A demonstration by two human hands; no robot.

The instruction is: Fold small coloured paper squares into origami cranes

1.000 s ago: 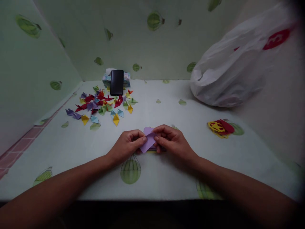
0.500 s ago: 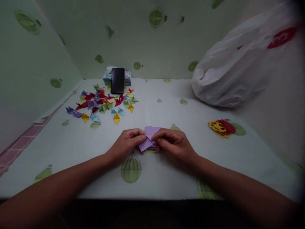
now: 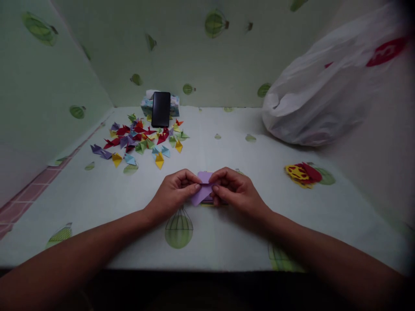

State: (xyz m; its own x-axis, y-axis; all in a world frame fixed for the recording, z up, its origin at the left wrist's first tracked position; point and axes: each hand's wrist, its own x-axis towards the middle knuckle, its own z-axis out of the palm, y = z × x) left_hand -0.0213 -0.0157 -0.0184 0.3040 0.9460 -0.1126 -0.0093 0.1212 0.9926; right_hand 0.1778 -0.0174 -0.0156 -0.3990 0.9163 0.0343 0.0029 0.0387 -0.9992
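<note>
A piece of purple origami paper (image 3: 201,195) is held up between my two hands, with a crease or edge running across its top. My left hand (image 3: 177,185) pinches its left side between thumb and fingers. On the right side, my right hand (image 3: 236,186) grips it the same way, its fingers bent. Beneath lies a stack of coloured paper (image 3: 205,176), purple on top with a bit of yellow at its lower edge; the hands hide most of it. Folded paper cranes (image 3: 141,140) in several colours are scattered at the back left.
A black phone (image 3: 161,109) leans on a tissue box (image 3: 147,106) behind the cranes. Yellow and red paper cutouts (image 3: 300,172) lie at the right. A large white plastic bag (image 3: 311,99) stands at the back right. The table (image 3: 223,242) has a balloon-patterned cover.
The purple paper has been tilted so its upper edge runs level between my hands. My right hand's fingers have risen slightly and shifted their pinch.
</note>
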